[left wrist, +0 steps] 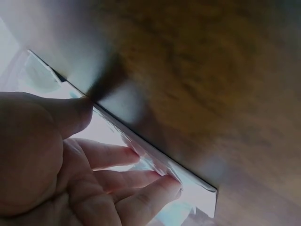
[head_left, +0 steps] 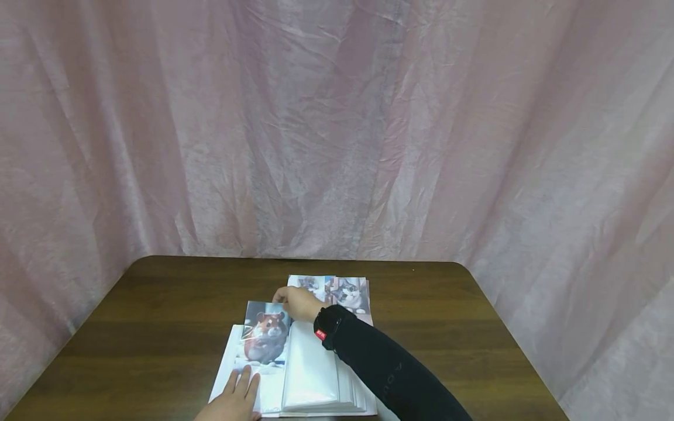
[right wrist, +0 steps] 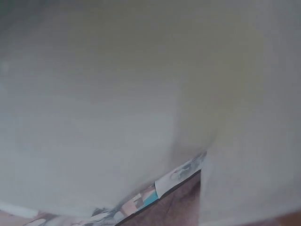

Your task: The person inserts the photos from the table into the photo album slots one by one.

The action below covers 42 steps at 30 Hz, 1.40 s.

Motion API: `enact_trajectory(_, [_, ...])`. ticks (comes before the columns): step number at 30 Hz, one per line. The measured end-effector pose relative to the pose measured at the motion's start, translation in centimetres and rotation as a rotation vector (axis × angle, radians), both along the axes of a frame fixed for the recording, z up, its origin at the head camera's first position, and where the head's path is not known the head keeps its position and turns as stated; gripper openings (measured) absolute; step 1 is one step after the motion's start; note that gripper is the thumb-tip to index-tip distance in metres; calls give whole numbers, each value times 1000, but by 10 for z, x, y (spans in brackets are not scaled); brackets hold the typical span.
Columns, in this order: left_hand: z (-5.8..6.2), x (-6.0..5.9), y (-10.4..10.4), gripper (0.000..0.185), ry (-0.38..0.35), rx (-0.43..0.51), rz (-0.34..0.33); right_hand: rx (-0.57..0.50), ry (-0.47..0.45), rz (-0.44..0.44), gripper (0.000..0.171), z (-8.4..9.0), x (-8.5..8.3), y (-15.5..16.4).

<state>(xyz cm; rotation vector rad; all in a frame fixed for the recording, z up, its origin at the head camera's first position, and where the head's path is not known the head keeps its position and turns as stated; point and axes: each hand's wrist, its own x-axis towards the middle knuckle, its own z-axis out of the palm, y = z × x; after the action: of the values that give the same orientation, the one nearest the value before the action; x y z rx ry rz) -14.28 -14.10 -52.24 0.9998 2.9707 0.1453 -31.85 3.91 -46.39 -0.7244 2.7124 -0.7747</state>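
A photo album (head_left: 316, 368) with clear plastic sleeves lies open on the table. A hamster picture (head_left: 265, 336) is on its left page, the upper part sticking out past the page's top edge. My right hand (head_left: 302, 303) reaches across the album, its curled fingers pinching this picture at the upper right corner. In the right wrist view a pale blurred sheet hides the fingers. With fingers spread and nearly straight, my left hand (head_left: 234, 400) rests on the lower left page. The left wrist view shows its thumb (left wrist: 77, 115) at the album's edge.
Behind the album lie cat pictures (head_left: 350, 292), partly covered by my right hand and forearm. Several loose sleeve pages (head_left: 347, 389) are stacked on the album's right side. The brown wooden table (head_left: 474, 351) ends at a pink curtain (head_left: 337, 128).
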Motion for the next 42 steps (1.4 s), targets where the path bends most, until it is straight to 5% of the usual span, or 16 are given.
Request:
enact_trajectory(11, [-2, 0, -3, 60, 79, -48, -62, 60, 48, 41, 20, -4, 3, -3])
enact_trajectory(20, [1, 0, -1, 64, -114, 82, 64, 65, 26, 74, 20, -10, 4, -2])
enact_trajectory(30, [4, 2, 0, 64, -107, 111, 88, 100, 7, 115, 23, -7, 3, -1])
enact_trajectory(42, [10, 3, 7, 65, -200, 123, 187, 211, -84, 243, 35, 17, -3, 11])
